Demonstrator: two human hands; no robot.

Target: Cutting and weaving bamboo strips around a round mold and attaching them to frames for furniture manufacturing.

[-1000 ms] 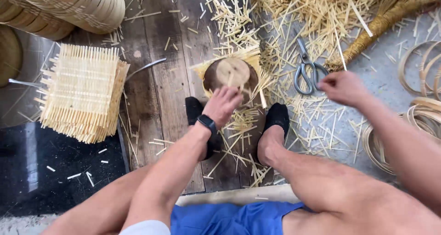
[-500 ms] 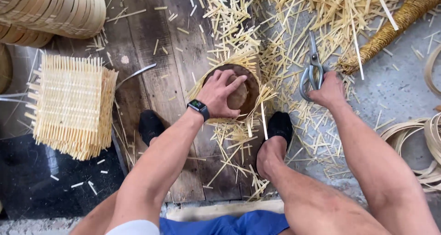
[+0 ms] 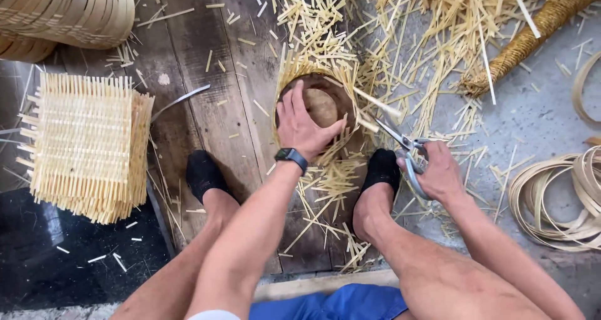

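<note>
My left hand (image 3: 303,124) presses down on a small round basket (image 3: 320,101) with a brown wooden form inside and bamboo strips sticking out around its rim. It stands on dark wooden planks between my feet. My right hand (image 3: 438,170) grips grey scissors (image 3: 400,146), blades open and pointing up-left at a strip on the basket's right edge. A dark watch (image 3: 291,157) is on my left wrist.
A stack of flat woven bamboo mats (image 3: 87,148) lies at the left. Woven baskets (image 3: 69,10) sit top left. Cut bamboo slivers (image 3: 407,38) litter the floor. Coiled bamboo strips (image 3: 557,195) lie at the right, a wrapped bundle (image 3: 538,32) top right. My black-socked feet (image 3: 203,173) flank the basket.
My right hand picked up the scissors from the floor and brought them down to the basket's right edge. My left hand stayed on the basket.
</note>
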